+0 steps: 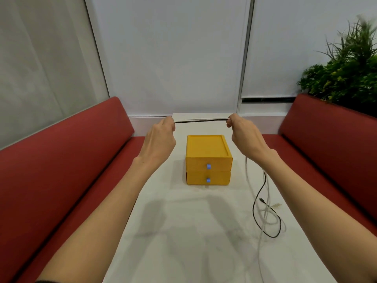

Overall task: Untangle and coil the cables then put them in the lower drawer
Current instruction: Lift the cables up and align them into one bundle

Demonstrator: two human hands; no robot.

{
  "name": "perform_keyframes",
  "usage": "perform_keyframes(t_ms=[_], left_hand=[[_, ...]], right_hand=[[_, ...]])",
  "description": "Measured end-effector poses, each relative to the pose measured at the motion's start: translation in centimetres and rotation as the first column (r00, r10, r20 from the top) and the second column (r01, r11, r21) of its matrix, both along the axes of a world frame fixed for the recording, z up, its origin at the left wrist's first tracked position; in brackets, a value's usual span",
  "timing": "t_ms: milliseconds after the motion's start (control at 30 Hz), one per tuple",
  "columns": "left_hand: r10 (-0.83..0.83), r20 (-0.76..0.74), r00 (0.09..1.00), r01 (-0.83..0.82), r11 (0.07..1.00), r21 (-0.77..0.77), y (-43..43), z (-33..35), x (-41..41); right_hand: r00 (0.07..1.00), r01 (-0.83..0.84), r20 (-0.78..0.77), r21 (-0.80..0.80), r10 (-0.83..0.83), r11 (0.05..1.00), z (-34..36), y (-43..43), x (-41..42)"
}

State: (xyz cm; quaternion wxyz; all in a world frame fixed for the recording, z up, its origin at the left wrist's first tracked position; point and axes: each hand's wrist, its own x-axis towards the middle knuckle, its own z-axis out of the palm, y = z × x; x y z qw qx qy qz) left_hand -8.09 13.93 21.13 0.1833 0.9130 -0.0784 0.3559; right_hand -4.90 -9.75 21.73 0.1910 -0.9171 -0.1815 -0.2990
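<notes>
The left hand [161,137] and right hand [242,135] each pinch the black and white cables [202,120] taut, far above the shut lower drawer [208,177]. The tails drop right onto the table [183,231], seemingly crossed. Feed the strands apart slowly before coiling.

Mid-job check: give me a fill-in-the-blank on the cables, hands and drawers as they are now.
1. The cables pinched by the left hand and right hand are black and ____.
2. The lower drawer is ____.
3. The cables hang from the ____ hand down to the table.
4. The pulls are coloured ____.

Missing words: white; closed; right; blue.
</notes>
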Motion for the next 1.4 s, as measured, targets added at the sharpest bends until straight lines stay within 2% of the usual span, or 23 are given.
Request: perform_keyframes(t_ms=[100,200,267,333,367,433,567,667,767,900,967,1133,1267,1400], left_hand=[[0.048,-0.109,0.993,-0.057,0.995,-0.084,-0.1,-0.9,-0.3],[0.053,-0.31,0.949,-0.097,0.987,-0.126,-0.5,-1.9,-0.3],[-0.098,-0.493,0.864,-0.028,0.97,-0.242,-0.1,-2.2,-0.4],[-0.3,-0.616,0.728,0.041,0.917,-0.398,0.6,-2.2,-0.8],[-0.35,-0.643,0.681,0.067,0.904,-0.422,0.8,-2.0,-0.8],[-0.364,-0.665,0.652,0.11,0.913,-0.392,0.7,-1.2,-1.0],[-0.492,-0.518,0.7,0.196,0.83,-0.522,-1.2,2.1,-1.6],[-0.547,-0.387,0.742,0.291,0.783,-0.55,-2.5,4.4,-1.8],[-0.634,-0.36,0.684,0.329,0.709,-0.624,-3.5,4.8,-1.9],[-0.732,-0.237,0.639,0.267,0.5,-0.824,-4.7,3.5,-1.9],[-0.724,-0.183,0.666,0.23,0.432,-0.872,-5.3,3.0,-1.9],[-0.648,-0.058,0.759,0.203,0.321,-0.925,-6.4,3.2,-1.9],[-0.609,0.014,0.793,0.225,0.271,-0.936,-6.2,3.8,-2.5],[-0.584,0.074,0.808,0.248,0.224,-0.943,-6.1,4.1,-3.5]], right_hand=[[0.999,0.018,-0.036,0.021,-0.017,1.0,-0.2,0.0,0.2],[0.999,0.016,-0.049,0.057,-0.014,0.998,0.2,0.8,0.5],[0.999,-0.029,-0.029,0.035,0.03,0.999,0.9,1.0,0.5],[0.995,-0.095,-0.009,-0.011,0.095,0.995,1.6,1.1,0.3],[0.992,-0.125,-0.003,-0.034,0.125,0.992,1.9,1.2,0.2],[0.982,-0.186,0.025,-0.086,0.189,0.979,2.6,1.7,-0.1],[0.943,-0.298,0.071,-0.26,0.326,0.919,3.3,3.0,-1.1],[0.921,-0.337,0.073,-0.345,0.383,0.876,3.9,3.2,-1.6],[0.903,-0.363,0.081,-0.386,0.422,0.848,4.4,2.9,-1.9],[0.898,-0.356,0.099,-0.412,0.43,0.839,4.2,2.3,-1.4],[0.897,-0.373,0.104,-0.346,0.43,0.861,3.4,2.3,-0.8],[0.935,-0.35,0.065,0.032,0.348,0.936,1.1,3.0,0.4],[0.964,-0.261,0.008,0.21,0.266,0.942,0.2,2.5,1.0],[0.965,-0.164,-0.135,0.357,0.224,0.92,-0.8,0.8,1.4]])
